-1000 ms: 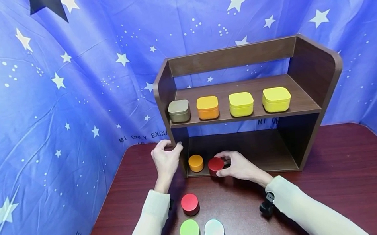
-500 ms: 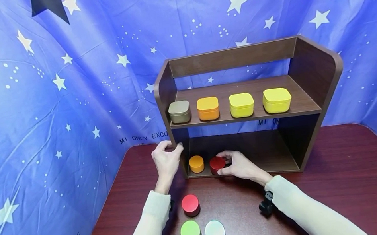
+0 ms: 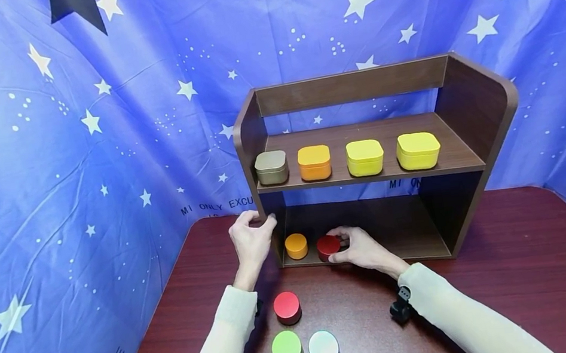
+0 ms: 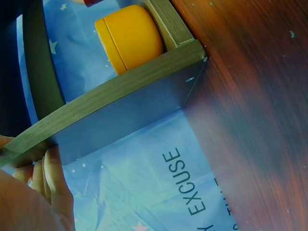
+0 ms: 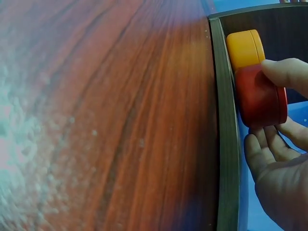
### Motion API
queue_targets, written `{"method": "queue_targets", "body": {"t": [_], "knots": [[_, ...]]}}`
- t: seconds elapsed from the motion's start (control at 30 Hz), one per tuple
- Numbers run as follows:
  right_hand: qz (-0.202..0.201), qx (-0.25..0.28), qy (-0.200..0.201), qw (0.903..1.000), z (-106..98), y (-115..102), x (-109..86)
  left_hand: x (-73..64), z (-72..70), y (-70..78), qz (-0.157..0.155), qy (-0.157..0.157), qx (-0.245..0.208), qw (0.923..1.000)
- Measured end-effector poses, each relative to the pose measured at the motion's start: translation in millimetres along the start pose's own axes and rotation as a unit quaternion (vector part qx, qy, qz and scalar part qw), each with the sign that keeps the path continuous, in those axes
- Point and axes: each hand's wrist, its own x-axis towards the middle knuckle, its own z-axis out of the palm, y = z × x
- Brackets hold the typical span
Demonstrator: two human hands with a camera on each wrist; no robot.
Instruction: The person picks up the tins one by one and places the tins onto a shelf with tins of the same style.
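My right hand holds a dark red round tin on the lower level of a brown wooden shelf. In the right wrist view, the thumb lies on one side of the red tin and the fingers are at the other. To its left, a little apart, stands an orange round tin. My left hand grips the front edge of the shelf's left side panel, fingers along its outer face; the thumb is mostly hidden in the left wrist view.
Nearer on the dark red table stand a bright red tin, a green tin and a silvery-white-lidded tin. The upper shelf bears an olive box, an orange box and two yellow boxes. Starry blue cloth hangs behind.
My right hand has shifted the dark red tin slightly to the right, widening the gap to the orange tin. The left hand keeps its place on the side panel.
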Motion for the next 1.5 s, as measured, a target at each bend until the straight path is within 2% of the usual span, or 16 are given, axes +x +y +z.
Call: {"method": "queue_targets", "body": {"t": [0.57, 0.83, 1.2, 1.5], "knots": [[-0.009, -0.014, 0.007, 0.9998, -0.7, 3.7, 4.1, 1.8, 0.3, 1.2, -0.006, -0.005, -0.004, 1.0000], [0.009, -0.009, 0.006, 0.9999, 0.7, 1.1, 2.4, -0.4, 0.2, -0.3, -0.004, -0.003, -0.003, 1.0000], [-0.004, -0.004, 0.015, 0.9999, 2.0, 4.0, 4.2, 1.0, -0.1, 0.2, 0.000, -0.003, -0.008, 1.0000], [0.006, -0.008, 0.016, 0.9998, 3.8, 6.2, 4.3, 0.4, 0.4, -0.2, -0.002, -0.001, -0.005, 1.0000]]}}
